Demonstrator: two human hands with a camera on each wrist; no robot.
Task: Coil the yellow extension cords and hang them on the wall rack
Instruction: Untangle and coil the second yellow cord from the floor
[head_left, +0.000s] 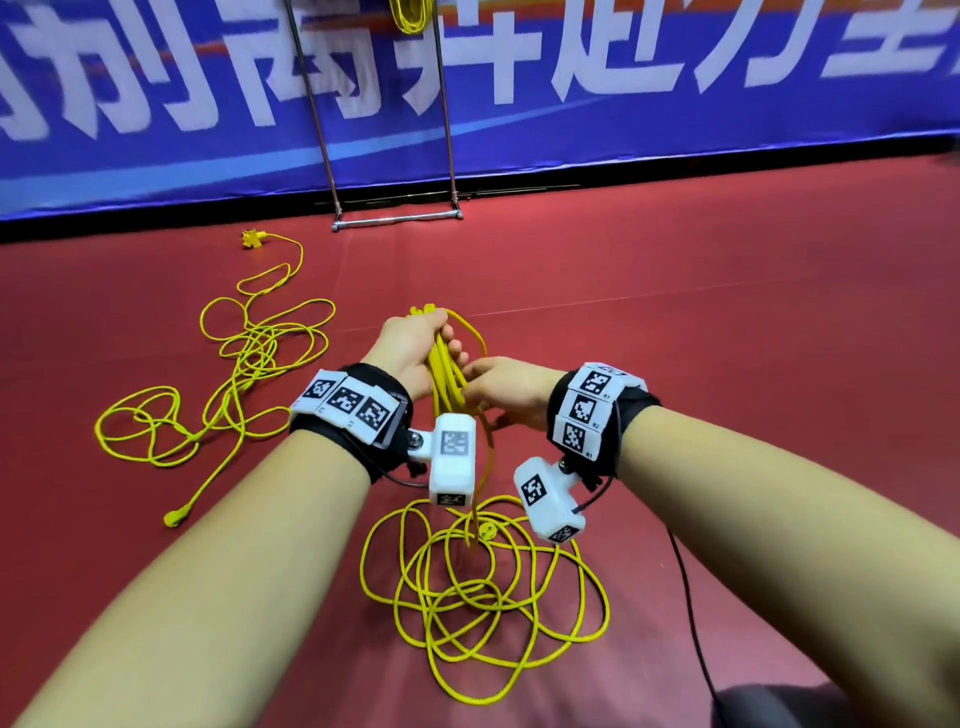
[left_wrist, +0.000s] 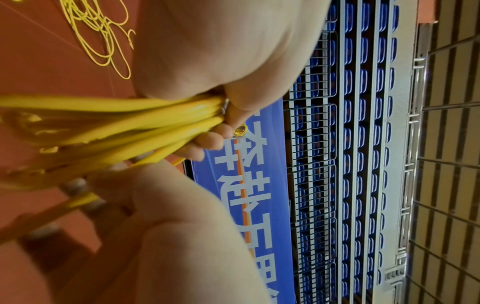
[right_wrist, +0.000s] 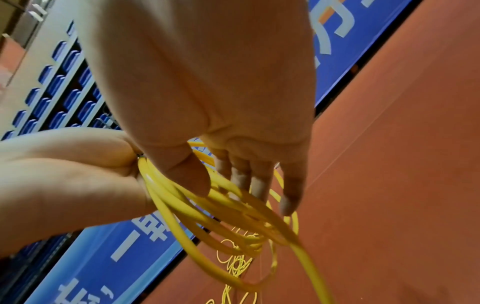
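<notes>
Gripping coiled loops (head_left: 445, 375) of yellow ext. cord w/ left hand (head_left: 410, 349), fingers curled round the bunch at frame ctr; same grip showing in left wrist view, fingers (left_wrist: 207, 142) wrapped over several strands (left_wrist: 145, 123). Reaching in from 3 o'clock w/ right hand (head_left: 501, 391), just beside the bunch; in right wrist view, fingers (right_wrist: 259, 181) extending fairly straight over the loops (right_wrist: 197, 207), thumb lying on the strands, so touching, not clamping. Trailing down from the bunch toward 6 o'clock: uncoiled remainder (head_left: 483, 597) of the same cord, lying in loose overlapping rings on the red floor (head_left: 727, 364), a round plug (head_left: 487, 531) resting among them. Lying well apart at 9 to 10 o'clock: second yellow cord (head_left: 244, 374), tangled and uncoiled, one end w/ a yellow connector (head_left: 253, 238) near the wall, other end w/ a plug (head_left: 172, 518) nearer the person. Standing at 12 o'clock against the blue banner (head_left: 623, 114): metal rack (head_left: 395, 156), w/ one coiled yellow cord (head_left: 409, 15) hanging at its top, partly cut by the frame edge.
</notes>
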